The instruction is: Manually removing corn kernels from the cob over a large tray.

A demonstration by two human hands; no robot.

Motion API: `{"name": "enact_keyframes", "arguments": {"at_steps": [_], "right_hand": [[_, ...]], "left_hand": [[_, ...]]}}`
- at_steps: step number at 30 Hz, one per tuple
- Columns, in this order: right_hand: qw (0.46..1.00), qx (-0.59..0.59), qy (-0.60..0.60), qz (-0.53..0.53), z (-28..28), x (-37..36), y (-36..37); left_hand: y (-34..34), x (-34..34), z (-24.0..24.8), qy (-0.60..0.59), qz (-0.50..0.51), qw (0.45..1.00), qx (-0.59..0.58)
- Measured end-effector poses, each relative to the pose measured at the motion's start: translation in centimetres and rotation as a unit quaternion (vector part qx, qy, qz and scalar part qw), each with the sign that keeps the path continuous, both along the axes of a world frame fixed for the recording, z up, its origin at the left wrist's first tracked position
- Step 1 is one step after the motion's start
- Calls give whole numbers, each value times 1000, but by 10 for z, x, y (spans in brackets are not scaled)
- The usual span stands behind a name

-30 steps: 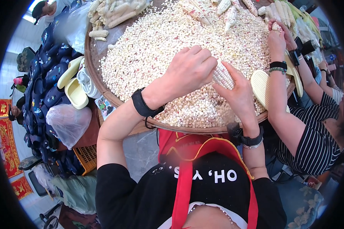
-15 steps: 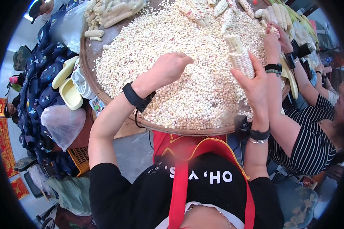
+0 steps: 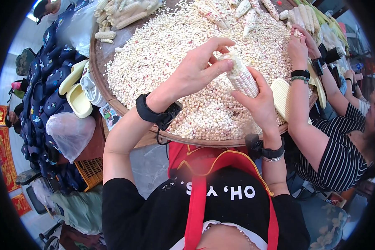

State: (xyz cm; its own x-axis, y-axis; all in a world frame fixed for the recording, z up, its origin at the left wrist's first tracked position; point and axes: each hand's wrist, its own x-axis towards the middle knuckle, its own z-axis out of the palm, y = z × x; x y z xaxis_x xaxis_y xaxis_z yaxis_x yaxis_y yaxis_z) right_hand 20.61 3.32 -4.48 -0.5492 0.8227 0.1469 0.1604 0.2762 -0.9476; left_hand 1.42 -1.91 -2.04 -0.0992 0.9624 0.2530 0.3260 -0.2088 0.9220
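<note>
A pale corn cob [image 3: 242, 77] with pinkish kernels is held upright and tilted over a big round wooden tray [image 3: 99, 83] heaped with loose corn kernels [image 3: 183, 50]. My right hand [image 3: 258, 102] grips the cob from below and the side. My left hand [image 3: 200, 68] reaches across the heap, thumb and fingers pinching the cob's upper end. Both wrists wear black bands.
Whole cobs [image 3: 127, 10] lie at the tray's far rim. On the right, a person in a striped top [image 3: 333, 154] works a cob [image 3: 298, 35] with both hands. Yellow and white slippers [image 3: 77, 89], a plastic bag [image 3: 68, 133] and an orange crate [image 3: 89, 171] sit left.
My right hand brought the cob back from the upper right toward the middle. My left hand lifted off the kernel heap and closed on the cob's top.
</note>
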Motion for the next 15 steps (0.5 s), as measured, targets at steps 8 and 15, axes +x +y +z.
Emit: {"name": "enact_keyframes", "arguments": {"at_steps": [8,15], "right_hand": [[950,-294,29,102,-8,0,-6],[981,-143,-46,120,-23,-1,-10]], "left_hand": [[3,2,-4,32,-7,998,-46],[1,-2,-10,123,38,988,-81]]}}
